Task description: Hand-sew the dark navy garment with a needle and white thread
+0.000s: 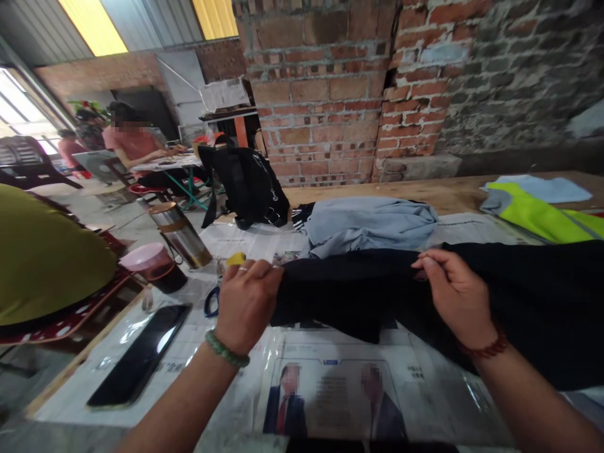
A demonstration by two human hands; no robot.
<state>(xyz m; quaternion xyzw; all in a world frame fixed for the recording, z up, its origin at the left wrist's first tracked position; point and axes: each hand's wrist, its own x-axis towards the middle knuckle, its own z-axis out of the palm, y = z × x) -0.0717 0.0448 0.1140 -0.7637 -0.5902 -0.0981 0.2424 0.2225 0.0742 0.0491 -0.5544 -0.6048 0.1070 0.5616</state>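
A black garment [340, 289] stretches across the newspaper-covered table, one narrow part of it, perhaps a sleeve, held up between my hands. My left hand [250, 302] is closed on the left end of that part, fingers curled over the cloth. Farther right, my right hand [455, 292] pinches the upper edge of the same garment between thumb and fingers. The wide part of the black cloth spreads off to the right. Just left of my left hand lie a blue-handled tool [212, 302] and a small yellow object [236, 258], both partly hidden.
A phone [139, 355], a lidded cup of dark drink [163, 270] and a steel flask [182, 236] stand at left. Behind the garment are a grey garment [372, 220], a black backpack [250, 182] and a yellow-green vest [542, 211]. Other people sit farther back.
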